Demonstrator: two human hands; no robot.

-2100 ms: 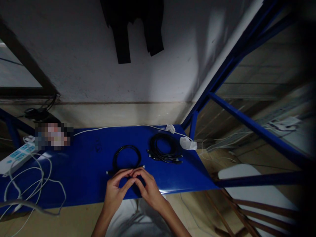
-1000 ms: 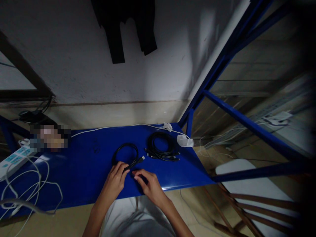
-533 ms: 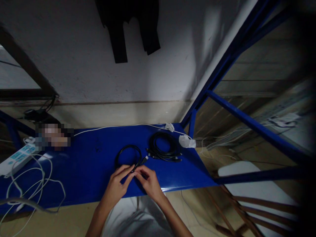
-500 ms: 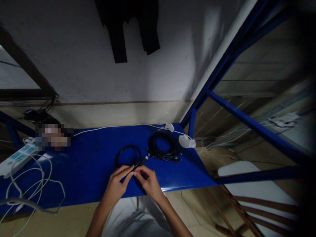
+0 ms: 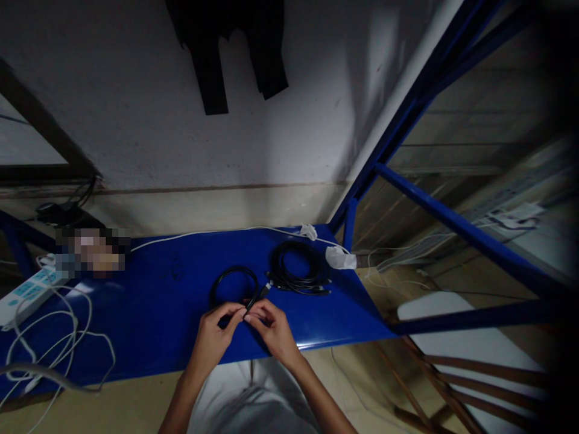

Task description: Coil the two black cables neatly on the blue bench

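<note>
A black cable (image 5: 235,269) is coiled in a loop over the blue table, its plug end with a light metal tip sticking out at the loop's right. My left hand (image 5: 218,328) pinches the near side of this loop between thumb and fingers. Against it, fingertips nearly touching, my right hand (image 5: 270,328) pinches the same cable just below the plug. What lies between the fingertips is too small to make out. To the right, several more black cables (image 5: 296,283) lie coiled in a pile on the table.
The blue table (image 5: 154,313) meets a wall at the back. A white power strip (image 5: 31,290) and tangled white cords (image 5: 67,343) occupy its left side. White wrapped lumps (image 5: 340,258) sit at the back right. Blue frame bars and a chair (image 5: 470,337) stand at the right.
The fingertips of both hands have shifted slightly around the near side of the loop, and the right fingers are now closer to the plug. The whole view has moved a little.
</note>
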